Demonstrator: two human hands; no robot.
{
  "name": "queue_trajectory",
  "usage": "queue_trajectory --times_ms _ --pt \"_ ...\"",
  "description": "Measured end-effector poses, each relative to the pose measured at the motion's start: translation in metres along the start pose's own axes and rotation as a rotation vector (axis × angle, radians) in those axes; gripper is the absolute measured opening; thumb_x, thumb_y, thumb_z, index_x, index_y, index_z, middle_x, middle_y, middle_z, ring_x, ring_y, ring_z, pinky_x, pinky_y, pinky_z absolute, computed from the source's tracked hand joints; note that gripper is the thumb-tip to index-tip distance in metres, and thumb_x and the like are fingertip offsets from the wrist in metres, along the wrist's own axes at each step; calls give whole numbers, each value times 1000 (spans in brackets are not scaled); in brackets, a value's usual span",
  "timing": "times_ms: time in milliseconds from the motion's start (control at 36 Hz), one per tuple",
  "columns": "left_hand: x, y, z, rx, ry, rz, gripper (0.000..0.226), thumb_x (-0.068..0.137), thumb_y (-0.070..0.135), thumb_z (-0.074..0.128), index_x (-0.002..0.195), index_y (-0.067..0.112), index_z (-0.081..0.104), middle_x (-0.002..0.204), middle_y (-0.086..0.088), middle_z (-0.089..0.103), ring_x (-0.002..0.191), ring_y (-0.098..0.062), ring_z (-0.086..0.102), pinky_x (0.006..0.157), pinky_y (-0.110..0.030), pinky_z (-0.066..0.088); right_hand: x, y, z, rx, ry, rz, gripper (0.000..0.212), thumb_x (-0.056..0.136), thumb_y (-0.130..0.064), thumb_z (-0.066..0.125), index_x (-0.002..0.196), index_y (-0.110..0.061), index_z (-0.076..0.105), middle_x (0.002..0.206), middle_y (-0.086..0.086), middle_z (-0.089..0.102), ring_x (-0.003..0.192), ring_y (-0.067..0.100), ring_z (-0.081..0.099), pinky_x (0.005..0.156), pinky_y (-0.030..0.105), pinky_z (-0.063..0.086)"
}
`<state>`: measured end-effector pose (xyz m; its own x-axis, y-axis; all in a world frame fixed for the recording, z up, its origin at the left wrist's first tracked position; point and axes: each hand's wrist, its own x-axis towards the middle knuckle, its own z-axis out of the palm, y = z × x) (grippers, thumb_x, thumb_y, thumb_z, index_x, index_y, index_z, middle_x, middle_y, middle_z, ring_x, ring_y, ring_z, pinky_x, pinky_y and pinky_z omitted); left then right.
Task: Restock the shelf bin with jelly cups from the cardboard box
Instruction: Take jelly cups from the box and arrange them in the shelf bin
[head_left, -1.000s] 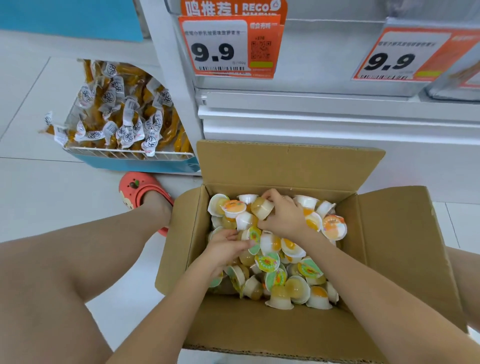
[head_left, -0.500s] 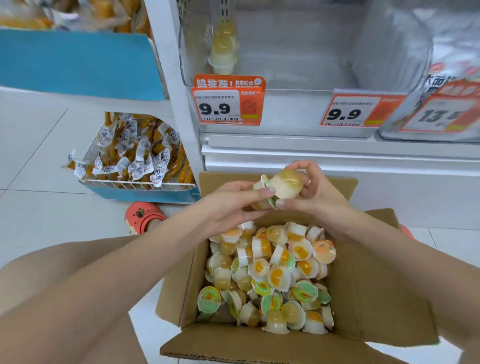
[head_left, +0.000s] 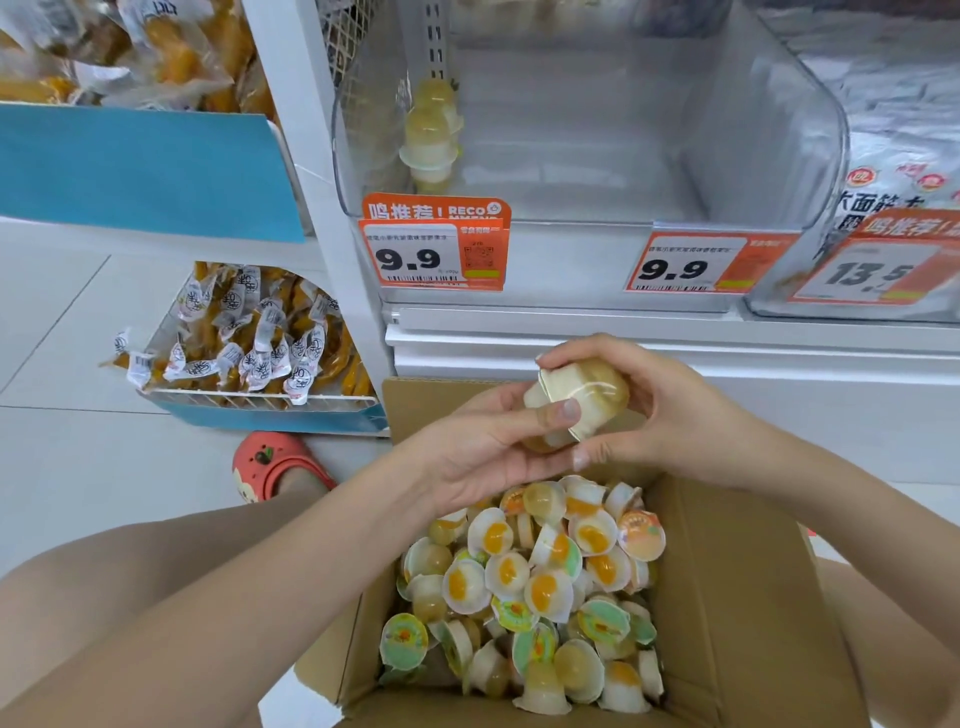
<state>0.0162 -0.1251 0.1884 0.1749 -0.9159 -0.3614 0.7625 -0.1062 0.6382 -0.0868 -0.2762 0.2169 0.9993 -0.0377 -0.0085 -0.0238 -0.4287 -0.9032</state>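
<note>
1. Both hands are up above the cardboard box (head_left: 737, 597), meeting in the middle over its far edge, in front of the shelf.
2. The left hand (head_left: 478, 447) has its fingers curled around jelly cups (head_left: 576, 395), thumb pressed across the front of the top one. There's at least one more cup tucked lower in that palm, can't tell exactly how many.
3. The right hand (head_left: 670, 410) is curled around the same bunch from the other side, fingertips on top of the top cup and thumb underneath. So both hands are gripping the cups between them.
4. The box sits on the floor between the person's knees, flaps open, with a loose heap of cups (head_left: 540, 587) inside, some clear yellowish, some with orange fruit, some showing green printed lids.
5. The clear shelf bin (head_left: 779, 156) is just above and behind the hands. It only has a small stack of cups (head_left: 430, 135) at its left side.
6. Two orange 9.9 price tags (head_left: 434, 249) hang on the bin's front.
7. Off to the left there's a low basket of wrapped yellow snacks (head_left: 254, 343), and a red clog (head_left: 270, 462) on the floor by the box.
</note>
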Motion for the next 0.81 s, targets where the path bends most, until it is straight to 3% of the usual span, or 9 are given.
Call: queue_trajectory --times_ms 56,194,306,417,472,528,639,694,806 --pt "-1 1 1 -48 -6 22 54 47 16 88 96 1 69 93 -17 70 87 -24 70 68 -27 56 2 -6 -5 -25 -16 -15 64 68 -19 83 125 -20 53 117 -13 59 114 13 56 96 26 46" --pt "-3 6 6 -54 -9 30 70 45 15 89 107 -1 60 94 -16 70 88 -23 69 70 -28 57 5 -12 -12 -121 -1 -38 64 66 -20 84 123 -27 57 117 -17 60 114 9 57 94 19 45" --pt "-7 11 4 1 -23 27 74 44 22 92 108 2 61 99 -14 69 94 -22 67 81 -32 57 8 -20 -8 -192 52 -65 58 60 -27 82 115 -30 61 111 -17 63 106 3 59 86 11 43" --pt "-16 30 2 179 -5 29 79 47 33 91 115 5 62 112 -13 67 105 -23 64 93 -39 52 14 -31 -7 -204 115 -75 58 60 -32 82 114 -27 62 109 -15 63 104 3 59 85 16 47" --pt "-25 48 1 375 93 52 85 51 41 88 124 11 56 122 -7 64 112 -21 62 95 -42 50 20 -42 -12 -175 213 -92 60 58 -39 81 113 -24 64 108 -14 65 101 5 61 87 25 51" --pt "-35 64 -2 571 284 125 64 62 39 83 118 20 57 121 0 64 109 -14 63 94 -39 51 31 -60 -24 -123 349 -117 56 58 -40 82 110 -26 65 103 -10 67 93 7 64 85 28 53" --pt "-46 91 -16 738 616 224 42 75 25 76 113 19 58 108 1 66 101 -11 64 89 -34 53 78 -103 -53 -227 529 -127 53 58 -46 82 107 -30 66 99 -13 64 86 1 60 78 14 49" --pt "-49 102 -21 727 690 217 40 77 21 76 112 16 58 108 -2 65 99 -14 64 88 -34 53 116 -114 -61 -372 530 -74 55 62 -44 83 110 -26 66 101 -11 62 88 1 58 72 7 45" --pt "-49 115 -22 981 773 221 35 78 27 75 106 17 58 102 4 61 92 -10 60 82 -30 51 190 -103 -53 -620 311 96 57 64 -39 83 109 -9 66 96 4 65 82 15 59 67 28 51"
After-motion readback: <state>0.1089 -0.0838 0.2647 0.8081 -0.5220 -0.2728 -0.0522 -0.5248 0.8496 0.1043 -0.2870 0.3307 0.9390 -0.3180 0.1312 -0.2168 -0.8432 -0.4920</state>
